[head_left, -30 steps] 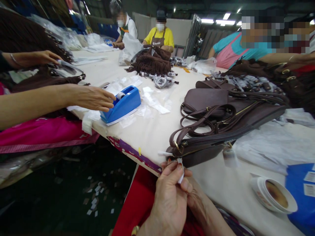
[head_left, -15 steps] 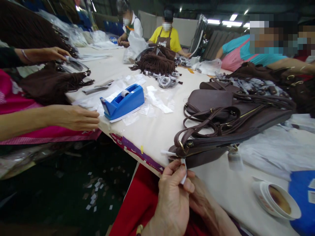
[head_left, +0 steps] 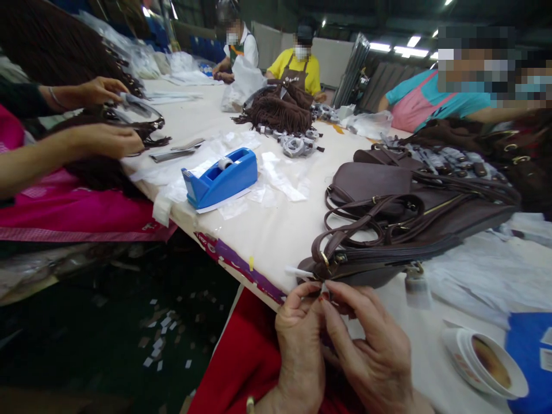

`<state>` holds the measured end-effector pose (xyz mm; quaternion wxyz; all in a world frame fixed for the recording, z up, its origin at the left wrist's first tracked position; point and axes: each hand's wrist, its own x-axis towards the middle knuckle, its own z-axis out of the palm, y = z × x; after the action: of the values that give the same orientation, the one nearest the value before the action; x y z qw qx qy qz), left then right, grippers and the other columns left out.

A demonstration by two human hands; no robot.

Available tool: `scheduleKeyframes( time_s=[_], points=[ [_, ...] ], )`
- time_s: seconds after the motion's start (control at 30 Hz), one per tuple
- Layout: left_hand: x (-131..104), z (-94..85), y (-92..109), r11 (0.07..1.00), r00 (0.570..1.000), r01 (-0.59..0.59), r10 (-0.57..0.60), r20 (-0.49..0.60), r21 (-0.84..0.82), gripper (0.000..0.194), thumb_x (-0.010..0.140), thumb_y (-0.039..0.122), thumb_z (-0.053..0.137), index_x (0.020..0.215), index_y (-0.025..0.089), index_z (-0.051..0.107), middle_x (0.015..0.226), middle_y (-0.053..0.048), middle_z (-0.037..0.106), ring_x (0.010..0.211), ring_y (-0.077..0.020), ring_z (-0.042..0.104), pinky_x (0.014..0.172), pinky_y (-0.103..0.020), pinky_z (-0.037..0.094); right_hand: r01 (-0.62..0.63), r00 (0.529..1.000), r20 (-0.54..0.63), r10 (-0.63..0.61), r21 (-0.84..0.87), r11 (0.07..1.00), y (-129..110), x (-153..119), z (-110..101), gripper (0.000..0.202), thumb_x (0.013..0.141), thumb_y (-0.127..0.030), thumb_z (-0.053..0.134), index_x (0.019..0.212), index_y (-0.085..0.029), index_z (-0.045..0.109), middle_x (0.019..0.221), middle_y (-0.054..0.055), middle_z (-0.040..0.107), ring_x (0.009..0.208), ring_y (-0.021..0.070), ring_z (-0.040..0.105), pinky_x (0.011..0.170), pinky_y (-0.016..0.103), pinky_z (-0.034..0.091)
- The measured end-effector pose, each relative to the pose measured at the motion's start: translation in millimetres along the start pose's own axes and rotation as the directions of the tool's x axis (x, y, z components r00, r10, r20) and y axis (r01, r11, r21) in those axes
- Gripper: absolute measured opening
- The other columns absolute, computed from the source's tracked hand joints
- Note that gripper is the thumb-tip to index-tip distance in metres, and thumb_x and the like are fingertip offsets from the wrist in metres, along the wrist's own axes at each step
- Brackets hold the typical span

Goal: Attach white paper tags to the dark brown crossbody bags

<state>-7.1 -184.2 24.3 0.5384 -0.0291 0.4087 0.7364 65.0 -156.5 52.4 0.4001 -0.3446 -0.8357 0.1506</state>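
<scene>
A dark brown leather handbag (head_left: pixel 371 273) lies on the table edge in front of me, with looped straps and a gold zipper. At its near end, my left hand (head_left: pixel 302 339) is closed, thumb and finger pinching a small white strip (head_left: pixel 325 290) by the zipper end. My right hand (head_left: pixel 371 339) pinches the same strip from the other side, its fingertips meeting those of the left. What the strip is wrapped around is hidden by the fingers. Another white strip (head_left: pixel 299 272) sticks out from the bag's end, just above my left fingers.
A blue tape dispenser (head_left: pixel 222 179) stands on the white table (head_left: pixel 267 230). A bowl of brown paste (head_left: pixel 491 362) sits at the right. Brown fringed bags (head_left: pixel 280 112) are piled farther back. At left, a co-worker's hands (head_left: pixel 103 141) work on another bag; other people stand around the table.
My right hand has come up from behind the left and now pinches the white strip too. The strip's long loose end no longer shows. The co-worker's near hand has drawn back left.
</scene>
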Motion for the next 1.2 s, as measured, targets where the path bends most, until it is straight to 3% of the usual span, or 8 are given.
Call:
scheduleKeyframes(
  time_s=[0.13, 0.23, 0.37, 0.53, 0.9, 1.07, 1.2],
  points=[
    [5, -4.9, -2, 0.985, 0.994, -0.104, 0.106, -0.006, 0.141, 0.021, 0.064, 0.029, 0.071, 0.079, 0.015, 0.066, 0.071, -0.005, 0.069, 0.065, -0.017, 0.062, 0.062, -0.025, 0.048, 0.095, 0.994, 0.066, -0.086, -0.153, 0.984, -2, 11, 9, 0.026, 0.08, -0.015, 0.053, 0.105, -0.012, 0.058, 0.073, 0.007, 0.063, 0.063, 0.0162, 0.061, 0.059, 0.027, 0.051],
    [7, -7.9, -4, 0.955, 0.988, -0.152, 0.157, 0.004, 0.255, 0.016, 0.068, 0.029, 0.067, 0.076, 0.015, 0.067, 0.07, -0.004, 0.069, 0.061, -0.0159, 0.061, 0.057, -0.023, 0.048, 0.083, 0.996, 0.053, -0.074, -0.215, 0.973, -3, 14, 15, 0.024, 0.079, -0.019, 0.054, 0.101, -0.01, 0.059, 0.078, 0.01, 0.067, 0.065, 0.0177, 0.064, 0.061, 0.028, 0.052],
    [6, -7.9, -3, 0.956, 0.989, -0.145, 0.15, 0.002, 0.257, 0.012, 0.07, 0.026, 0.065, 0.076, 0.016, 0.067, 0.068, -0.002, 0.068, 0.06, -0.0148, 0.059, 0.055, -0.022, 0.047, 0.023, 0.997, 0.08, -0.007, -0.209, 0.978, -5, 16, 15, 0.026, 0.079, -0.022, 0.053, 0.102, -0.011, 0.057, 0.072, 0.007, 0.068, 0.06, 0.0169, 0.065, 0.058, 0.026, 0.051],
    [6, -7.6, -2, 0.938, 0.984, -0.173, 0.179, 0.007, 0.299, 0.011, 0.072, 0.026, 0.063, 0.074, 0.016, 0.068, 0.065, -0.002, 0.067, 0.061, -0.0148, 0.059, 0.056, -0.021, 0.045, -0.05, 0.988, 0.138, 0.065, -0.116, 0.992, -9, 20, 12, 0.008, 0.08, -0.02, 0.054, 0.086, -0.019, 0.057, 0.066, 0.0, 0.064, 0.054, 0.0114, 0.061, 0.052, 0.019, 0.047],
    [7, -14.2, -13, 0.995, 0.996, -0.072, 0.068, 0.059, 0.065, 0.022, 0.066, 0.028, 0.07, 0.085, 0.017, 0.065, 0.071, -0.003, 0.067, 0.062, -0.015, 0.059, 0.059, -0.023, 0.046, -0.192, 0.953, 0.247, 0.176, 0.039, 0.981, -15, 19, -1, 0.007, 0.08, -0.025, 0.054, 0.076, -0.02, 0.053, 0.056, -0.004, 0.054, 0.046, 0.0083, 0.051, 0.041, 0.015, 0.04],
    [5, -13.5, -8, 0.986, 0.994, -0.087, 0.077, 0.073, 0.144, 0.022, 0.068, 0.027, 0.069, 0.087, 0.017, 0.064, 0.06, 0.0, 0.062, 0.053, -0.011, 0.053, 0.052, -0.021, 0.042, -0.183, 0.969, 0.169, 0.178, 0.011, 0.983, -14, 15, -4, 0.013, 0.081, -0.028, 0.054, 0.071, -0.019, 0.052, 0.052, -0.005, 0.05, 0.043, 0.0075, 0.048, 0.041, 0.015, 0.04],
    [5, -12.8, -5, 0.946, 0.99, -0.137, 0.124, 0.064, 0.295, 0.018, 0.072, 0.026, 0.065, 0.088, 0.017, 0.063, 0.069, -0.002, 0.066, 0.06, -0.0121, 0.056, 0.057, -0.021, 0.044, -0.179, 0.979, 0.096, 0.182, -0.038, 0.983, -8, 9, -4, 0.014, 0.08, -0.024, 0.054, 0.067, -0.02, 0.05, 0.05, -0.006, 0.05, 0.042, 0.0071, 0.046, 0.041, 0.015, 0.039]
  ],
)
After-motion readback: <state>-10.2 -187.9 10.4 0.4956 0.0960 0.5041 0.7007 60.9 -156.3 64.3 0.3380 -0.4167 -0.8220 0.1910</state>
